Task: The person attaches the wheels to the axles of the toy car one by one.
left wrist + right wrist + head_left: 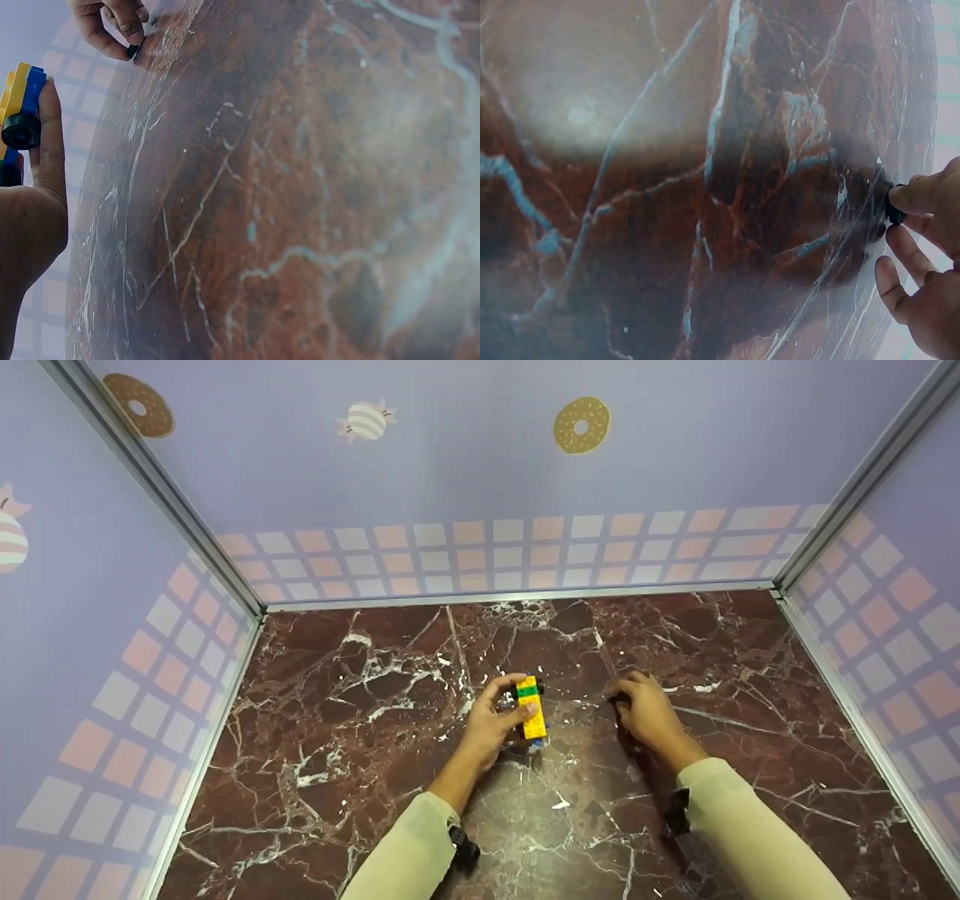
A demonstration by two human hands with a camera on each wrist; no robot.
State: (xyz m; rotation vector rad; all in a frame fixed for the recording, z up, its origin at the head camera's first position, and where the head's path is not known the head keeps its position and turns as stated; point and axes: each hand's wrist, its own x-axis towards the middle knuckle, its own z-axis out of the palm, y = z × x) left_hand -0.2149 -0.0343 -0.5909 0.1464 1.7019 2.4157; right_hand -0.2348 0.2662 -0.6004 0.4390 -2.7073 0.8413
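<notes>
My left hand [489, 724] holds a toy brick car [534, 720] with a yellow studded top, a green strip across it and blue parts below. A black wheel [21, 132] on the car shows in the left wrist view, beside the blue base. To the right, my right hand [646, 709] is low at the tabletop and pinches a small black piece [895, 205] between thumb and finger. That piece looks like a wheel, though the fingers cover much of it. The two hands are apart.
A dark red marble-patterned tabletop [360, 780] lies under both hands. Purple panels with pink and white checks, such as the back wall [465, 472], enclose it at the back and sides. A metal strip [420, 601] runs along the rear edge.
</notes>
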